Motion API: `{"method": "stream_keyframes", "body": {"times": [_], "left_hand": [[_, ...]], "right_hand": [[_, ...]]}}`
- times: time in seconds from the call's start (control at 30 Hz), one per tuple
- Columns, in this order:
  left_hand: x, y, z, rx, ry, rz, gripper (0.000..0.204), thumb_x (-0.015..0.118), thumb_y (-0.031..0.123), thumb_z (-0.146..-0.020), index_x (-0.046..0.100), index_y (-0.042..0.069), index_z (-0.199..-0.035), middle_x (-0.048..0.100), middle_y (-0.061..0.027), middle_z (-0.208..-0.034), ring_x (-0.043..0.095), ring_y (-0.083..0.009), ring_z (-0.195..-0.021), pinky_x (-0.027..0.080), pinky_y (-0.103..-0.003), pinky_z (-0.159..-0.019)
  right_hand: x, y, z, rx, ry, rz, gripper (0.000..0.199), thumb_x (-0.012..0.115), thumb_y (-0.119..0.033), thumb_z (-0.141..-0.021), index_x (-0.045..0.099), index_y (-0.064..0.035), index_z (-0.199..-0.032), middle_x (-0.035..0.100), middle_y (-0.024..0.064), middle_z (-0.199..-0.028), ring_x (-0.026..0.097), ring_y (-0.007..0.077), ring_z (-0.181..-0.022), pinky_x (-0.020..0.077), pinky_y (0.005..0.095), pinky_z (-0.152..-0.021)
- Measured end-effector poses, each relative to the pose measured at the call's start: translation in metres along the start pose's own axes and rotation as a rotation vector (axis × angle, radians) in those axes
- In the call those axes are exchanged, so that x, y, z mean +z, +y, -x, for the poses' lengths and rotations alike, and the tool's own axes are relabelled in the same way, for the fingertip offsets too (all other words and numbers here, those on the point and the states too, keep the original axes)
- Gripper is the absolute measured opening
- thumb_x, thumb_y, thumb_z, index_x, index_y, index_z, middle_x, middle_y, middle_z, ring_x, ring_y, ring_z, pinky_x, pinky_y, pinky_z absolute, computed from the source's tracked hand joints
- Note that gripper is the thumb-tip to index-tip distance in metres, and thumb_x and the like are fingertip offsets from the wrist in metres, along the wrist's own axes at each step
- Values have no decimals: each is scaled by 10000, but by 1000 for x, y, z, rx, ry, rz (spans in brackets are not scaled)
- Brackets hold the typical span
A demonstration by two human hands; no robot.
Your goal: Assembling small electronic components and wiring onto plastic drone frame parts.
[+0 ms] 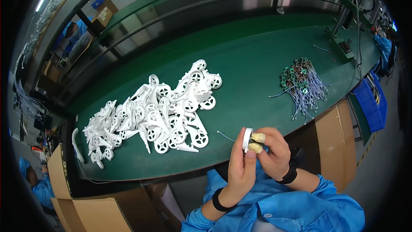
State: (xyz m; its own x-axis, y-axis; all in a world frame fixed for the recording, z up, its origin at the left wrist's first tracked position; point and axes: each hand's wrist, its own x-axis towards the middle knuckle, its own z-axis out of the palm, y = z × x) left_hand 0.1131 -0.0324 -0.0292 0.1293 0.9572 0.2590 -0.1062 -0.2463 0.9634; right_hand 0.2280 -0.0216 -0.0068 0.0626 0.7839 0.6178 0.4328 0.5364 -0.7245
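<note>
Head view, places given from the green bench [257, 60].

Item: white round plastic part [247, 139], one, held edge-on just off the bench's near edge. A thin pale wire [225, 135] runs from it back onto the bench top.

Item: left hand [241, 165], closed around the part from below, thumb up against its rim. Right hand [274, 150], closed on the part from the right; two fingertips [257, 137] wear yellowish covers and press its face. Black bands on both wrists.

Item: heap of white wheeled plastic frames [159, 111], left half of the bench, several dozen; an exact count cannot be made from this view.

Item: bundle of wired coil pieces [302, 83], one cluster, right half of the bench, well apart from the heap.

Item: cardboard boxes [98, 210], apparently two, below the near edge.

Room: bare green surface between heap and bundle, directly beyond the hands.
</note>
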Motion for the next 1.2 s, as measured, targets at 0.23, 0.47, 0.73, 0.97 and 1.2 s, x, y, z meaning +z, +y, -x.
{"method": "stream_keyframes", "body": {"times": [0.23,0.47,0.73,0.97,1.2], "left_hand": [[-3,6,-1,-51,-23,-36,527,354,306,-1037,259,-11,-1448,520,-61,-1069,476,-66,-779,410,-191,-653],[-7,18,-9,-351,-36,377,498,287,314,-1035,266,30,-1443,488,-20,-879,395,-51,-647,340,-181,-552],[0,9,-6,-395,93,333,481,288,292,-1029,362,-3,-1401,571,-58,-880,487,-76,-648,422,-217,-547],[0,11,-6,-18,-5,-345,463,357,212,-994,363,-85,-1348,650,-250,-817,670,-389,-734,527,-424,-623],[2,11,-3,46,-1,-517,486,386,210,-984,345,-140,-1318,648,-276,-802,662,-421,-680,530,-462,-570]], "right_hand": [[0,-2,4,183,-36,-129,247,633,107,-762,642,33,-998,618,148,-1009,630,206,-758,523,284,-628],[3,6,4,40,-38,42,278,638,114,-713,642,12,-971,601,113,-970,599,244,-780,490,329,-654],[3,4,3,15,-46,158,279,647,99,-668,639,-14,-924,597,100,-897,546,282,-789,449,355,-680],[1,5,1,55,-57,54,265,630,112,-662,628,-16,-894,609,114,-853,555,292,-730,462,361,-663],[4,7,7,183,-39,-84,200,613,110,-712,620,4,-882,612,115,-840,576,263,-730,476,323,-645]]}}
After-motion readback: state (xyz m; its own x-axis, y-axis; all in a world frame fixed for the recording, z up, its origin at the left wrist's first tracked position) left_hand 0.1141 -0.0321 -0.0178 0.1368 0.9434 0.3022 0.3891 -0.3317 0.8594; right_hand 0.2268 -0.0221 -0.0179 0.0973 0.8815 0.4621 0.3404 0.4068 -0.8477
